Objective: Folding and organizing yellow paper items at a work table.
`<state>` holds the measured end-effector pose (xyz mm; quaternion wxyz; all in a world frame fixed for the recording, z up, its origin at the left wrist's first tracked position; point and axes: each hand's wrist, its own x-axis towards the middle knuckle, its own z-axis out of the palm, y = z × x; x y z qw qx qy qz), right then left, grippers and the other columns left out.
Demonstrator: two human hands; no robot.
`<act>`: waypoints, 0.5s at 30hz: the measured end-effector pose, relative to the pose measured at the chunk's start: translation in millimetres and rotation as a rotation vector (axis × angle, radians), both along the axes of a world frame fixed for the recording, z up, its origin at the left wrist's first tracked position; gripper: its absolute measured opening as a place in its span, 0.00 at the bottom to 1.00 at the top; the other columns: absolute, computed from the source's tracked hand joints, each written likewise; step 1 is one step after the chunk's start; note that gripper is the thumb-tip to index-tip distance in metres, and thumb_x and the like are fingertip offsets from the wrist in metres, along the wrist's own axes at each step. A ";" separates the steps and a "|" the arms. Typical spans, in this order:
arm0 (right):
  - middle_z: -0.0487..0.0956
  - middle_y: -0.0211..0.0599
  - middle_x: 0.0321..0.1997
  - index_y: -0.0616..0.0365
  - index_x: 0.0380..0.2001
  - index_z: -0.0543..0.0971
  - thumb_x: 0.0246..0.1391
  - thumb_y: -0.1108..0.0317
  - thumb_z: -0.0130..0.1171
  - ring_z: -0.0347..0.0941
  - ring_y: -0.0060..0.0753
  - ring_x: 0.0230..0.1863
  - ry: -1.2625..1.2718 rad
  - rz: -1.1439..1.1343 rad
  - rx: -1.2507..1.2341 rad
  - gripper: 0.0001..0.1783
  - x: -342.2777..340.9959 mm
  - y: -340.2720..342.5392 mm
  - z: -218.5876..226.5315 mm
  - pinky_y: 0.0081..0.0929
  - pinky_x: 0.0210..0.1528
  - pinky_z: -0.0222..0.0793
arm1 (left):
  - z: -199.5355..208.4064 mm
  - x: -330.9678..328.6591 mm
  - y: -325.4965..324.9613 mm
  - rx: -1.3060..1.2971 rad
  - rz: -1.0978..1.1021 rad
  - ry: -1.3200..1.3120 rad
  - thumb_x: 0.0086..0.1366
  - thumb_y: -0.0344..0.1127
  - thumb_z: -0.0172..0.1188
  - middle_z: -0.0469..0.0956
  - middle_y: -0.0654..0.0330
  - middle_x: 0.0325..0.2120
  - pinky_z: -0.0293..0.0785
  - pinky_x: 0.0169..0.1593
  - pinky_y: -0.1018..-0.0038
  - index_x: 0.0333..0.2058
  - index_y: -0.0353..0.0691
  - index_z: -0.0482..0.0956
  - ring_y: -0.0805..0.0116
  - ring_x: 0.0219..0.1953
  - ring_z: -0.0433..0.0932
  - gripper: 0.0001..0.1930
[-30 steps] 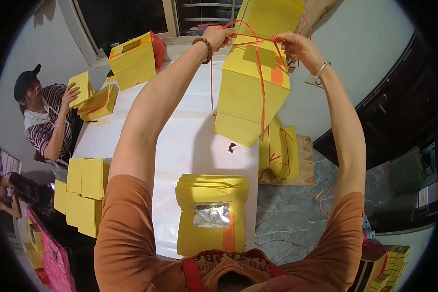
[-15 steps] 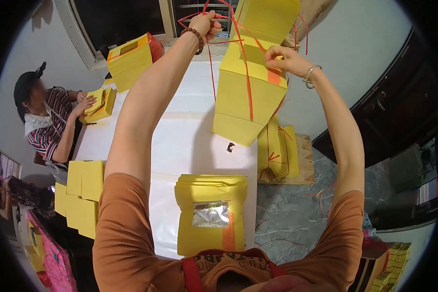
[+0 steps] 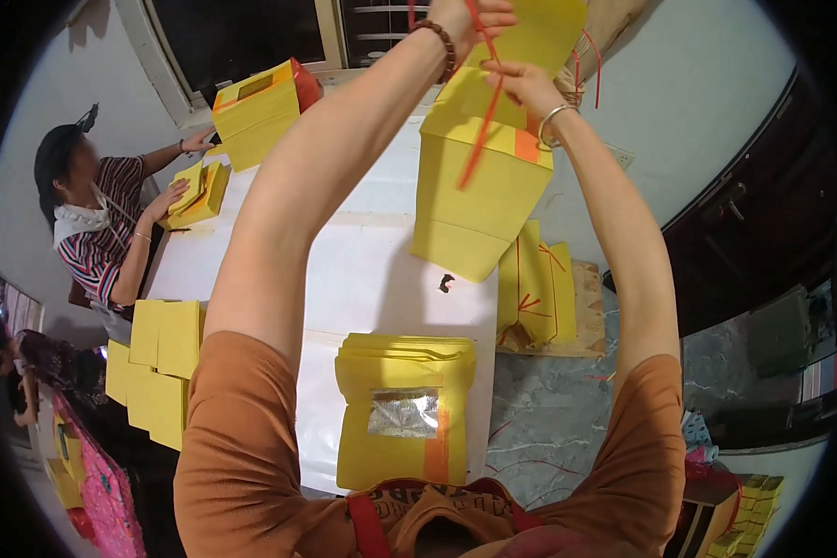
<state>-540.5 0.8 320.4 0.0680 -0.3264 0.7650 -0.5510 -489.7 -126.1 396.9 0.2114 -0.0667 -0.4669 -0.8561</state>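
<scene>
A tall stack of yellow folded paper packages, with orange strips, stands at the far side of the white table. Above its top is my left hand, cut by the upper edge, with a red plastic string running across its fingers. My right hand is just below and to the right, thumb and finger pinched on the same string. The string's lower end dangles in front of the stack, blurred. Nearer me lies a flat pile of yellow paper bags with a silvery window.
More yellow stacks stand at the left edge and far left. Tied yellow bundles rest on a wooden pallet at right. A co-worker sits at left, touching yellow packages. A dark door is at right.
My left hand has moved right, toward my right hand, which rose slightly. The string no longer lies around the stack's front; its end swings loose. The co-worker's far hand reached toward the far stack.
</scene>
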 end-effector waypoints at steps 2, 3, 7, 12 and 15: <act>0.74 0.22 0.25 0.53 0.37 0.80 0.45 0.59 0.61 0.58 0.15 0.22 0.054 0.085 0.041 0.16 17.2 -28.9 6.3 0.15 0.25 0.56 | -3.0 -7.0 -26.0 -0.168 -0.201 0.107 0.66 0.53 0.38 0.75 0.53 0.40 0.72 0.30 0.76 0.49 0.45 0.66 0.63 0.31 0.76 0.22; 0.75 0.23 0.24 0.54 0.34 0.80 0.44 0.57 0.62 0.58 0.15 0.22 0.074 0.076 0.106 0.16 12.3 -13.4 -2.7 0.16 0.26 0.56 | -18.4 -0.4 12.3 -0.396 0.050 0.069 0.65 0.55 0.38 0.74 0.56 0.41 0.71 0.33 0.72 0.48 0.46 0.67 0.64 0.34 0.75 0.22; 0.65 0.22 0.17 0.56 0.29 0.76 0.51 0.61 0.51 0.58 0.15 0.21 0.151 0.062 0.041 0.11 51.1 -25.2 18.8 0.16 0.25 0.53 | -27.6 -1.7 18.3 -0.664 0.106 0.122 0.62 0.59 0.40 0.75 0.58 0.35 0.60 0.31 0.66 0.55 0.45 0.57 0.69 0.32 0.65 0.29; 0.79 0.27 0.32 0.55 0.34 0.78 0.53 0.57 0.53 0.63 0.17 0.25 0.096 0.050 0.118 0.14 31.2 -0.5 13.1 0.16 0.32 0.61 | -29.4 24.7 -12.2 -1.328 -0.069 -0.026 0.60 0.65 0.36 0.77 0.50 0.29 0.67 0.28 0.72 0.62 0.46 0.30 0.64 0.23 0.73 0.43; 0.78 0.22 0.32 0.53 0.42 0.78 0.54 0.51 0.51 0.62 0.13 0.27 0.187 0.088 0.084 0.20 24.8 0.2 8.3 0.14 0.29 0.57 | -50.1 15.4 -38.6 -1.418 0.169 0.028 0.61 0.59 0.42 0.77 0.51 0.26 0.70 0.31 0.70 0.62 0.45 0.33 0.65 0.24 0.75 0.42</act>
